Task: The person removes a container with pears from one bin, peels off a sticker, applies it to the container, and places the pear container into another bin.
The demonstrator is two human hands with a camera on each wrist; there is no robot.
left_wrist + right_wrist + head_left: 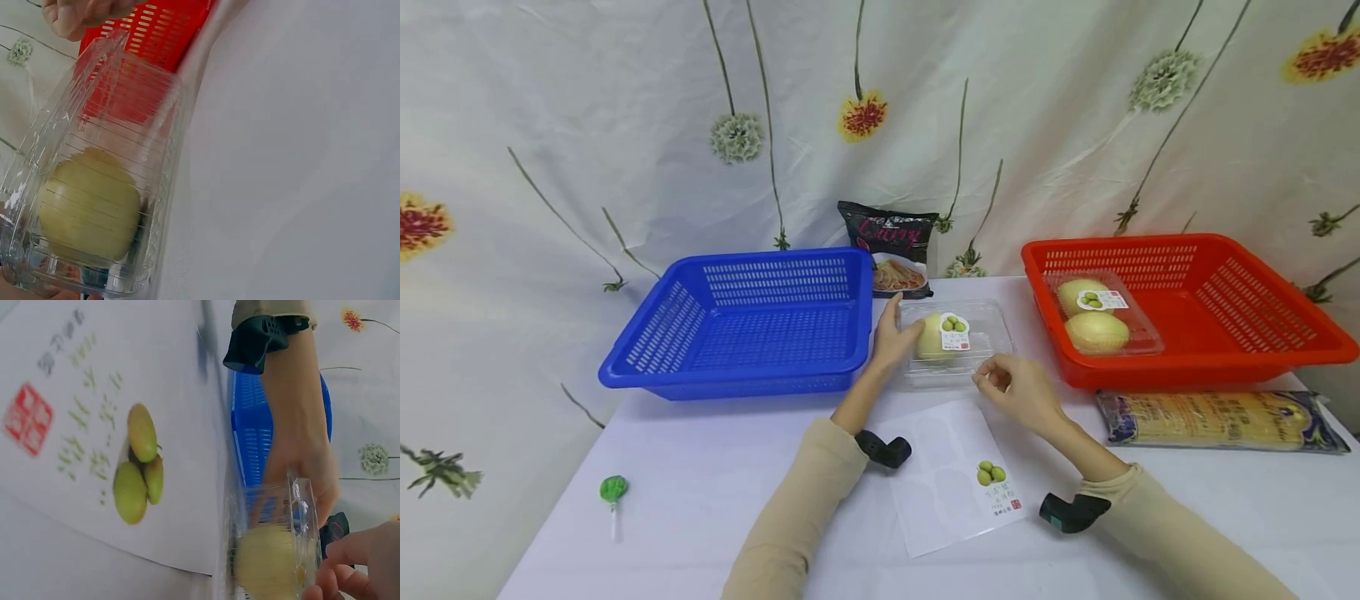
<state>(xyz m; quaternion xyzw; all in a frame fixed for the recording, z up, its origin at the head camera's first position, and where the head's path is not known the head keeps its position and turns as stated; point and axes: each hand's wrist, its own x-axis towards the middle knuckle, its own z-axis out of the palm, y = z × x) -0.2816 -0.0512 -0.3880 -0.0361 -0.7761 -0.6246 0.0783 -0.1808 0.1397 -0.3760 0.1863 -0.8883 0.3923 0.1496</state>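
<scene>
A clear plastic clamshell box (992,333) lies on the white table, with one pale yellow-green round fruit (90,206) inside. Its lid bears a white label (956,335) with green fruits on it. My left hand (891,337) holds the box at its left end, the thumb on the lid by the label. Close to the box's front right corner is my right hand (1018,392), its fingers loosely curled and nothing visible between them. Nearer to me lies a white sticker sheet (936,492), showing blank label outlines and one printed label (997,492) at its right edge.
A blue basket (737,387) stands at left; a red basket (1210,367) at right holds a labelled box of two fruits (1097,332). Before it lies a noodle packet (1225,419). A black curry packet (891,246) stands behind; a green lollipop (613,490) lies front left.
</scene>
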